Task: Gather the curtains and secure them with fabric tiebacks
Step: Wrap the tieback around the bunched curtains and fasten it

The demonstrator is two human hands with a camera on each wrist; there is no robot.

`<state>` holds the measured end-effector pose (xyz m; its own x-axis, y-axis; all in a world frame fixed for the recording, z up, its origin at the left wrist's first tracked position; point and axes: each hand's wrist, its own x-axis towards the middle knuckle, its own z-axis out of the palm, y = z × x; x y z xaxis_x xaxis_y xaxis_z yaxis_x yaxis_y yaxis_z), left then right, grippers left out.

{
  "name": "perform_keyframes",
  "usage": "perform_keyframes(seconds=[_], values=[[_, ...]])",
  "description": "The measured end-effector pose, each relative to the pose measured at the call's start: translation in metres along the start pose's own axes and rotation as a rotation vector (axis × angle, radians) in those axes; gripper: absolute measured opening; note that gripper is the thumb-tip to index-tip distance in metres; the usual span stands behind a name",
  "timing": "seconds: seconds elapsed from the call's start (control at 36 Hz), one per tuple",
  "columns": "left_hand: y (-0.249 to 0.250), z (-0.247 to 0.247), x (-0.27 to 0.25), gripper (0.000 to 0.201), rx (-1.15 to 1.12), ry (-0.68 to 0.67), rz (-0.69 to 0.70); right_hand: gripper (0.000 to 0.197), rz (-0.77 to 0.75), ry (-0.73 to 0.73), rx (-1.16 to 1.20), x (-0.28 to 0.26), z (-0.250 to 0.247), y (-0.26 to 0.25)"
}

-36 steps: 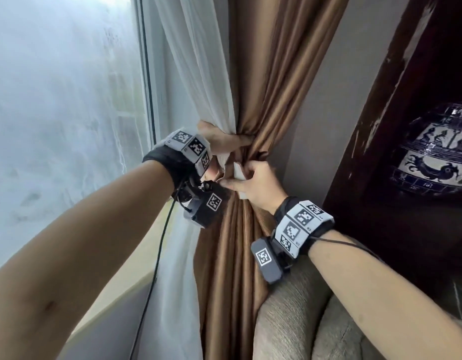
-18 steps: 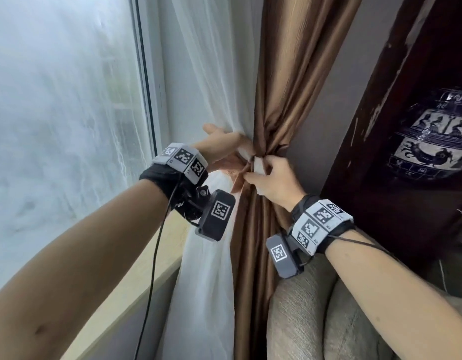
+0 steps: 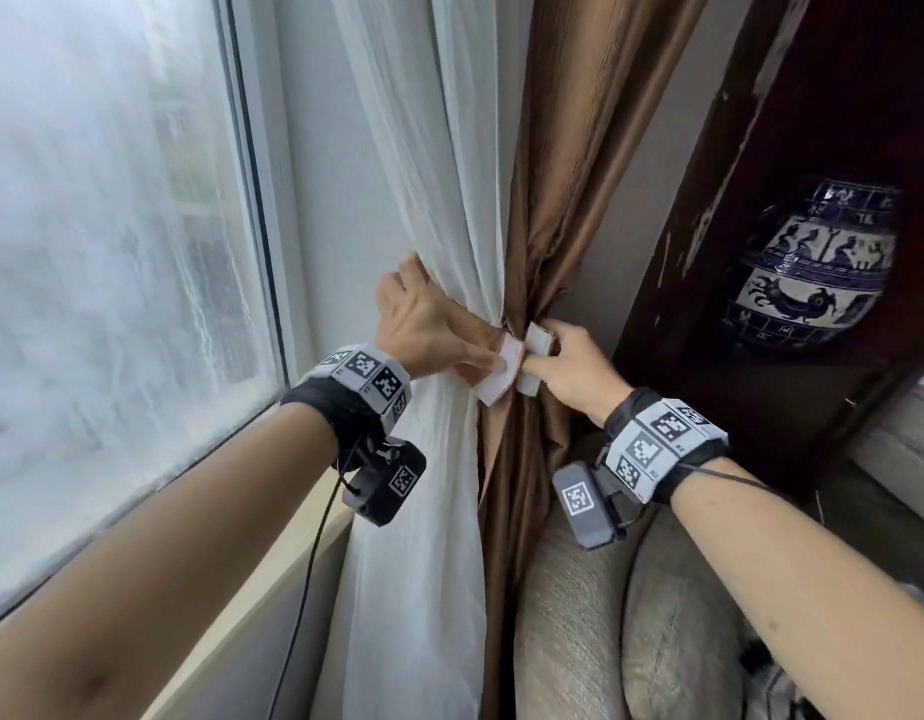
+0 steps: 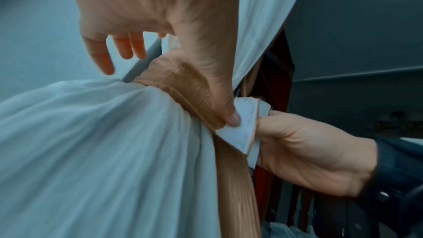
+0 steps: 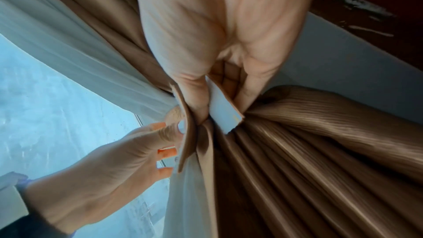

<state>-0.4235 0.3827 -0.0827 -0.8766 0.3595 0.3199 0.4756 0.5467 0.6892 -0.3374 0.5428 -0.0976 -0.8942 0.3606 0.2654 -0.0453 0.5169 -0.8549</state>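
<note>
A white sheer curtain [image 3: 439,200] and a brown curtain [image 3: 579,148] are bunched together at waist height. A brown fabric tieback [image 4: 183,82] wraps round the bunch. Its two ends carry white fastening pads and stand apart, almost touching. My left hand [image 3: 493,356] pinches the left end [image 3: 501,374], thumb on the white pad [image 4: 240,129], fingers behind the curtain. My right hand [image 3: 540,356] pinches the right end [image 5: 224,111] between thumb and forefinger, against the brown folds. The far side of the band is hidden behind the fabric.
A large window [image 3: 112,252] and its sill [image 3: 252,579] lie to the left. A dark wooden cabinet [image 3: 761,200] with a blue-and-white vase [image 3: 813,267] stands close on the right. A beige sofa arm [image 3: 569,615] sits below the hands.
Both hands have worked the tieback round the bunch. The left end now sticks out under my left thumb, and the two white-padded ends have come face to face.
</note>
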Motion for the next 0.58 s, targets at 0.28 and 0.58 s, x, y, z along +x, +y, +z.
perform_keyframes(seconds=[0.28,0.58], values=[[-0.007,0.029,0.014,0.163,-0.252,-0.079,0.179,0.029,-0.01,-0.067,-0.063,-0.002,-0.016,0.003],[-0.006,0.044,0.012,0.122,-0.224,0.162,0.128,0.02,-0.01,-0.073,0.039,0.0,-0.04,-0.001]])
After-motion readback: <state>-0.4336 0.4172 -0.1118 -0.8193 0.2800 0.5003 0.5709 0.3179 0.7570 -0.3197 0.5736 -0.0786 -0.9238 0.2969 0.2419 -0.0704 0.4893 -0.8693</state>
